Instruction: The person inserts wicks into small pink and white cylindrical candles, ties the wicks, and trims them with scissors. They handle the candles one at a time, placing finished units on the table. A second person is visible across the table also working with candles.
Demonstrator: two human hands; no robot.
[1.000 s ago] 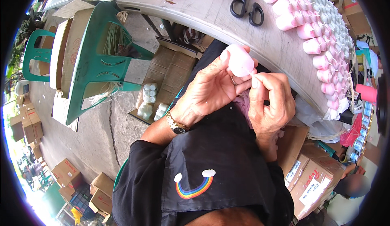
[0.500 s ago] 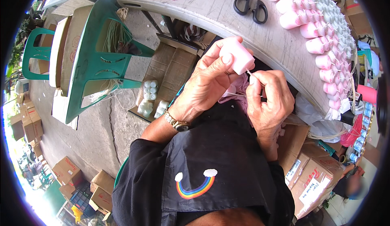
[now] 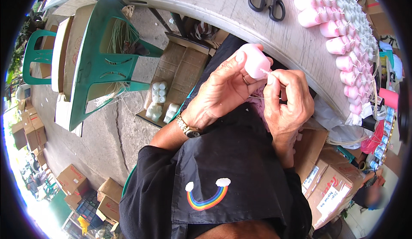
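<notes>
My left hand (image 3: pixel 221 86) holds a short, thick pink candle (image 3: pixel 254 62) between thumb and fingers, above my lap and close to the table's edge. A pale wick (image 3: pixel 265 71) sticks out of the candle's end, which is turned toward my right hand (image 3: pixel 291 96). Thumb and forefinger of that hand pinch the wick's tip, and the other fingers are curled in. A thin strand (image 3: pixel 256 97) runs between the two hands. Below them, pink material (image 3: pixel 257 109) lies partly hidden by my right hand.
Rows of pink and whitish candles (image 3: pixel 315 16) fill the right of the white table (image 3: pixel 223 7), beside black-handled scissors (image 3: pixel 278 9). To the left stand a green plastic chair (image 3: pixel 96 63) and an opened cardboard box (image 3: pixel 176 69) with white pieces. Taped boxes (image 3: pixel 332 187) sit at right.
The candle has tipped in my left hand, so its wick end faces more toward my right hand. Both hands have shifted slightly, and the right fingers stay pinched at the wick.
</notes>
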